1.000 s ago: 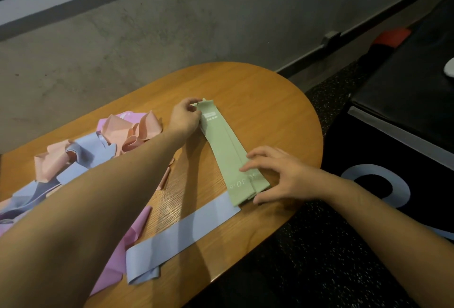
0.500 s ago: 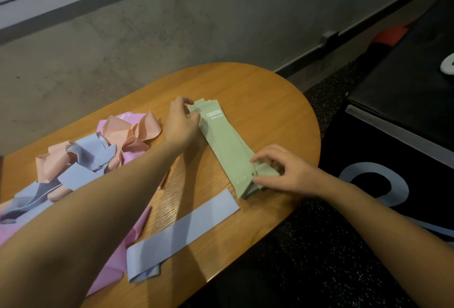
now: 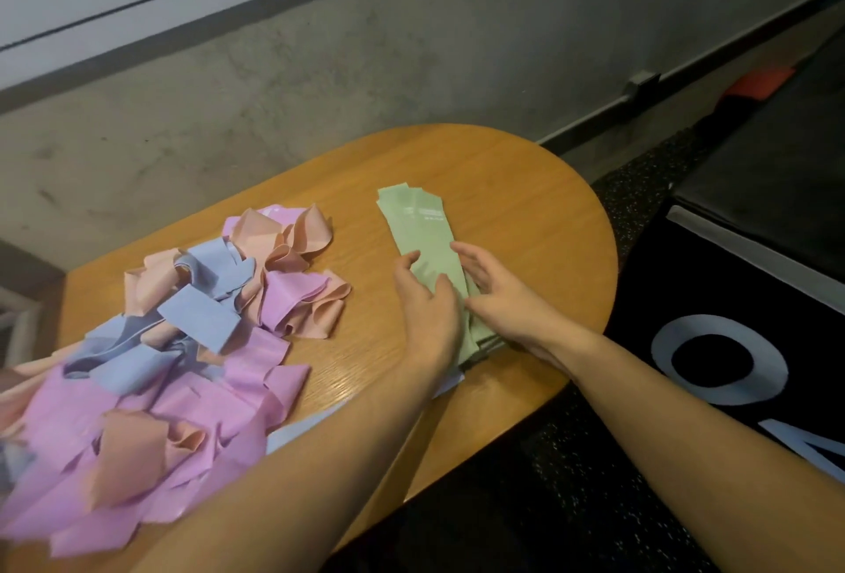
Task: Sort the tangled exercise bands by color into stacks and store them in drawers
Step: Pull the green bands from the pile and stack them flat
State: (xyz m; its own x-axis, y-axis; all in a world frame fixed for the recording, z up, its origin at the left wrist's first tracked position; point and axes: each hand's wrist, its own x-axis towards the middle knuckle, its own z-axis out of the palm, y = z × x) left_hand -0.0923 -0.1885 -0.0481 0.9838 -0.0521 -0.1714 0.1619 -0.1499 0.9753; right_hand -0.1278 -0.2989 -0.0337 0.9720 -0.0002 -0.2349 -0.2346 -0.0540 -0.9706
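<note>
Both hands have slid in from the ends of the stack of flat pale-green elastic exercise bands (image 3: 423, 229) to its near half since half a second ago, and the view now takes in more of the tangle at left.

On the left of the rounded, light-brown wooden surface (image 3: 539, 206) lies the tangled heap of pink, peach and powder-blue elastic bands (image 3: 183, 344), loops twisted through one another, spreading from the near-left edge up towards the middle. A flat powder-blue band (image 3: 297, 428) shows as a pale strip just above the left forearm, most of it hidden by the arm.

The left hand (image 3: 427, 302) rests against the left edge of the green stack, fingers straight and relaxed, thumb laid on top of the bands, gripping nothing. The green stack lies right of centre, well apart from the heap, running diagonally from the far middle of the surface to its near-right rim, the layers slightly fanned at the far end, where small white print is too blurred to read.

The right hand (image 3: 498, 293) lies along the stack's right edge, fingers extended and loosely spread, also uncurled, so that the two hands bracket the bands.

To the right, off the surface, stands a black padded box with white lettering (image 3: 731, 344) on dark speckled floor (image 3: 594, 504).
</note>
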